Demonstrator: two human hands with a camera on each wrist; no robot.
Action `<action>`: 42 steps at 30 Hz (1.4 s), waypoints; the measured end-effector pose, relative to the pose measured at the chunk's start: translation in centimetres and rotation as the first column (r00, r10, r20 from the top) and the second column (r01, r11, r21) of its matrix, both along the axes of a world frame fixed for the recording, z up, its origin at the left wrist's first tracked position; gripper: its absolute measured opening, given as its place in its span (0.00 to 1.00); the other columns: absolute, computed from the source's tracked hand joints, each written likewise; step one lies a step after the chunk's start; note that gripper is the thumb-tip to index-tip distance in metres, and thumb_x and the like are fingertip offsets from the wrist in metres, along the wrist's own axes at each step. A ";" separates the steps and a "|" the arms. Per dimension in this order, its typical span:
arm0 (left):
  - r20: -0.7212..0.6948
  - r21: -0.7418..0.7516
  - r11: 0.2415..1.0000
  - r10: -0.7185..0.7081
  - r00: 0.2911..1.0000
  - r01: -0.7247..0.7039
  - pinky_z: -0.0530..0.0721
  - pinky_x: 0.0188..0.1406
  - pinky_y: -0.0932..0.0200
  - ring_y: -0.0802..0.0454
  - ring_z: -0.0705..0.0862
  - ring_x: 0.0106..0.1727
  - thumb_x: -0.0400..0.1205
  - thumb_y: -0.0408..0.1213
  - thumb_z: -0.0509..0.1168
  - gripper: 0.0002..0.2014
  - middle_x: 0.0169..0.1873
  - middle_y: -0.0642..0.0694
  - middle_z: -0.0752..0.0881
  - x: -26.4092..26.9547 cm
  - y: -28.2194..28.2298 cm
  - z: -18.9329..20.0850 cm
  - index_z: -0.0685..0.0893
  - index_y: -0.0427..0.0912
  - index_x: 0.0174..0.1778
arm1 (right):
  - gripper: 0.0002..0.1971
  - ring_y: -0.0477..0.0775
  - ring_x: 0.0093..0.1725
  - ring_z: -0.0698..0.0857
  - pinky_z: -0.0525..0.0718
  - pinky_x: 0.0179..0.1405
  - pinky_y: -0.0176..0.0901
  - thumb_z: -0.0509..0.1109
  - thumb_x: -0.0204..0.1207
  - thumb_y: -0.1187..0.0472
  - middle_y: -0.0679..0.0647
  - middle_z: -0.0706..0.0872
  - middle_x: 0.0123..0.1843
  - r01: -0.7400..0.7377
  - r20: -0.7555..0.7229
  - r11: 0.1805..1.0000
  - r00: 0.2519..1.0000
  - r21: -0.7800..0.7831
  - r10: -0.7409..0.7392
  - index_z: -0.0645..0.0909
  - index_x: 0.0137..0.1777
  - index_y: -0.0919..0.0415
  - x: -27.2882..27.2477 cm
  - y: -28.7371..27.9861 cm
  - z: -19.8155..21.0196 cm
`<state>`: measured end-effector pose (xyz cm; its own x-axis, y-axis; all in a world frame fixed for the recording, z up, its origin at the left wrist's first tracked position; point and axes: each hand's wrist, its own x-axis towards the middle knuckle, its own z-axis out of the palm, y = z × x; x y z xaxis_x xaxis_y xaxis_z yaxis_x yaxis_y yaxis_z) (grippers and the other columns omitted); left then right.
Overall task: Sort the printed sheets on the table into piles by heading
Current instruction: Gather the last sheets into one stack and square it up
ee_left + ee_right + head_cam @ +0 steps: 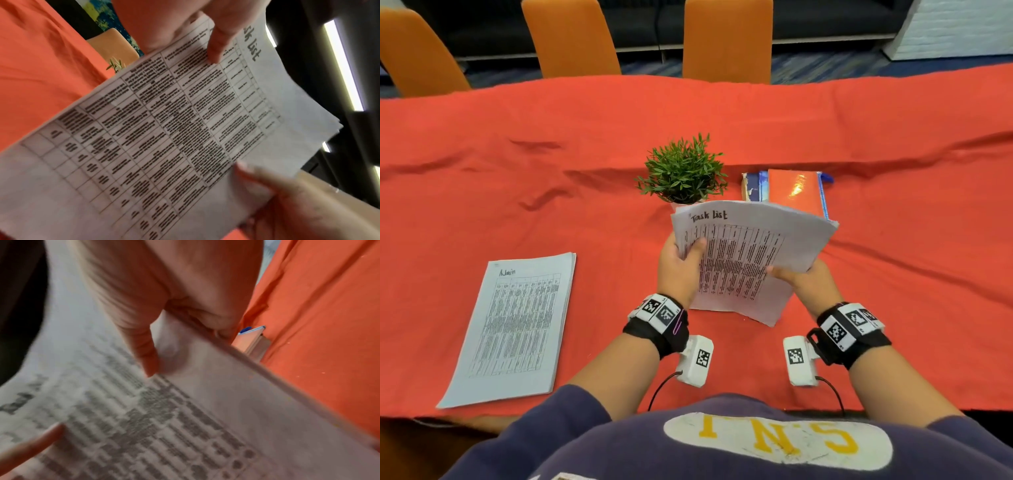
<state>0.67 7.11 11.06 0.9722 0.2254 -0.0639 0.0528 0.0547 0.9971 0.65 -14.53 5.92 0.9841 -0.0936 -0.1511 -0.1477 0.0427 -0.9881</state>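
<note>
Risk first: red cloth-covered table point(482, 154) has wrinkles and plenty of bare room, so a sheet set down carelessly could land askew, or go onto the wrong heading if read too fast. White "Admin" paper pile point(517, 325) lies flat near the front-left edge, well apart from both hands. White "Task List" paper stack point(750, 253) is held up off the cloth, in front of the plant, its top sheet curving. It has several loose sheets w/ edges fanned, so they could slip or two could peel away together. Left hand point(678, 267) grips its left edge, thumb on the print; right hand point(808, 281) pinches the lower right corner, thumb on top, fingers under. Both grips sit on edges only, so the middle sags; a loosened grip would prob. spill pages onto the cloth.

Counts, big to small:
- orange chairs point(571, 37) at the far side: 3
- paper groups: 2, i.e. 1 pile down, 1 stack in hand; sheets per group can't be counted
- red glossy pouch w/ blue zip point(798, 192): 1, touching a blue booklet point(753, 186): at least 1
- small green potted plant point(685, 171): 1
</note>
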 end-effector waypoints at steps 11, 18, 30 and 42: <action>-0.065 -0.442 0.886 0.122 0.990 -0.138 0.70 0.73 0.53 0.63 0.78 0.60 0.83 0.25 0.62 0.15 0.62 0.50 0.79 2.3 1.1 4.1 0.74 0.39 0.65 | 0.42 0.67 0.67 0.81 0.79 0.67 0.58 0.84 0.60 0.58 0.68 0.82 0.69 0.139 -0.199 0.851 0.979 0.506 -0.042 0.72 0.73 0.70 -0.9 -2.9 -0.9; -0.206 -0.599 0.787 0.022 0.978 -0.144 0.51 0.80 0.45 0.45 0.56 0.83 0.80 0.34 0.67 0.31 0.80 0.40 0.65 3.2 1.4 2.1 0.65 0.38 0.79 | 0.23 0.53 0.60 0.87 0.87 0.55 0.45 0.63 0.79 0.68 0.55 0.88 0.61 0.189 -0.181 0.746 0.979 0.639 -0.093 0.73 0.74 0.59 -0.5 -1.7 0.6; -0.169 -0.060 0.997 -0.061 0.984 0.052 0.85 0.52 0.51 0.48 0.89 0.47 0.75 0.25 0.71 0.12 0.49 0.44 0.90 1.4 6.0 -2.6 0.84 0.46 0.49 | 0.27 0.62 0.65 0.84 0.85 0.62 0.49 0.82 0.62 0.64 0.61 0.87 0.64 0.170 -0.071 0.923 0.985 0.345 -0.155 0.82 0.62 0.65 -0.5 -5.8 -0.3; -0.196 0.163 0.983 -0.057 0.979 0.090 0.79 0.34 0.73 0.56 0.83 0.38 0.70 0.25 0.76 0.14 0.39 0.48 0.86 -0.7 5.8 -6.5 0.83 0.39 0.48 | 0.28 0.49 0.47 0.88 0.81 0.56 0.49 0.86 0.44 0.60 0.53 0.92 0.46 0.041 -0.071 0.999 0.997 0.030 -0.039 0.88 0.48 0.60 -1.8 -5.2 -3.4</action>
<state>-0.03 12.95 4.55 0.9603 0.1773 -0.2153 0.2390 -0.1256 0.9629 -1.12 -19.74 2.50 0.9664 -0.1265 -0.2237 -0.2148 0.0804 -0.9734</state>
